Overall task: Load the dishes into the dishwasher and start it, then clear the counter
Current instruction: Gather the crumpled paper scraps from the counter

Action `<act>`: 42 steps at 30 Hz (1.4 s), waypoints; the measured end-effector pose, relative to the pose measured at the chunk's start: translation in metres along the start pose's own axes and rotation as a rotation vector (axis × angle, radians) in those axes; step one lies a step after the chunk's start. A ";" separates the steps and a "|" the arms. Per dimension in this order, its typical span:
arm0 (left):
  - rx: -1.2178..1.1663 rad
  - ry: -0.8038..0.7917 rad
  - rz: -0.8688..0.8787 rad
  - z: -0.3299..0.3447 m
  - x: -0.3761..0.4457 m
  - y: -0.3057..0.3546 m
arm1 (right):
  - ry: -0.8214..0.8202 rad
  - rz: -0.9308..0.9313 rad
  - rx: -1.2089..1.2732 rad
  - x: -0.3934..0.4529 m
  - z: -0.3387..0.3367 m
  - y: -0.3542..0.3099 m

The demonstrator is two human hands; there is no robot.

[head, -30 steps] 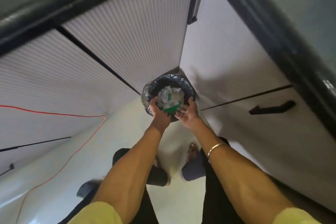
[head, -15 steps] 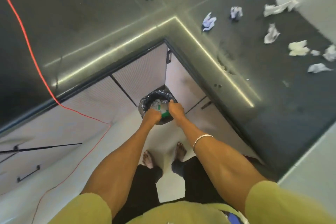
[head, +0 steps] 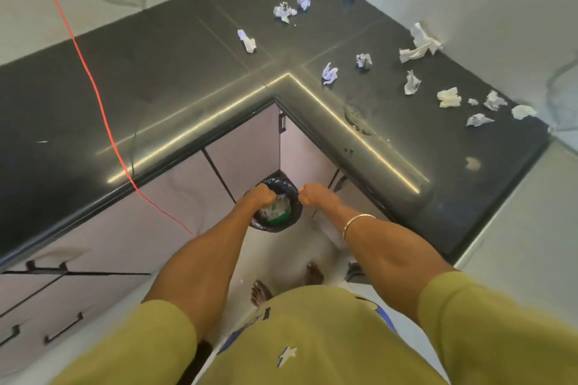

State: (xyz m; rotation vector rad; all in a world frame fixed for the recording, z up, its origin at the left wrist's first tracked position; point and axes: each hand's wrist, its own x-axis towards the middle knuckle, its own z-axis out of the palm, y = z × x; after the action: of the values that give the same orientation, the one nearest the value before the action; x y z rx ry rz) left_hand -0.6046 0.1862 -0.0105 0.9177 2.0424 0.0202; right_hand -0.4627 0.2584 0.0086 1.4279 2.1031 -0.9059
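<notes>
A small bin lined with a black bag [head: 292,217] sits low in the inner corner of the cabinets, holding crumpled paper and something green. My left hand [head: 261,196] grips the bag's rim on its left side. On the right side my right hand [head: 314,194] grips the rim too. Both arms reach straight down to it. On the black L-shaped counter [head: 175,72] above lie several crumpled paper scraps [head: 330,73], spread from the back corner along the right-hand wing.
A red cord [head: 93,84] runs across the counter's left wing and down over the cabinet fronts. Pale cabinet doors with black handles [head: 64,328] line both sides of the corner. My bare feet stand on the white floor [head: 294,253] below the bin.
The view has risen from close over the bin to high above the counter. Both hands have shifted from the bin's near edge to its left and right sides, pulling the rim apart.
</notes>
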 end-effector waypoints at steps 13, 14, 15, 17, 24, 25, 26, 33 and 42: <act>0.059 0.179 0.314 -0.019 -0.005 0.047 | 0.436 -0.128 0.203 -0.016 -0.025 0.002; 0.060 0.217 0.339 -0.020 -0.005 0.052 | 0.483 -0.145 0.226 -0.018 -0.029 0.003; 0.069 0.254 0.372 -0.021 -0.004 0.059 | 0.527 -0.157 0.250 -0.018 -0.034 0.005; 0.075 0.295 0.436 -0.021 -0.002 0.077 | 0.607 -0.158 0.298 -0.020 -0.046 0.016; 0.129 0.394 0.671 -0.008 -0.001 0.167 | 0.765 -0.060 0.420 -0.025 -0.087 0.080; 0.131 0.393 0.687 -0.005 -0.001 0.182 | 0.776 -0.040 0.422 -0.025 -0.092 0.094; 0.137 0.381 0.696 -0.002 -0.001 0.197 | 0.785 -0.013 0.422 -0.025 -0.098 0.108; 0.192 0.296 0.778 0.023 0.029 0.287 | 0.841 0.166 0.483 -0.015 -0.141 0.203; 0.158 0.283 0.860 0.044 0.050 0.378 | 0.867 0.285 0.568 -0.006 -0.178 0.281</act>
State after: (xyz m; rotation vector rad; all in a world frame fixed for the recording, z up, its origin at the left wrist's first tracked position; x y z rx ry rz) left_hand -0.3646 0.4786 0.0532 1.9179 1.7521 0.4801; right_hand -0.1989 0.4548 0.0588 2.7254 2.1512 -0.8963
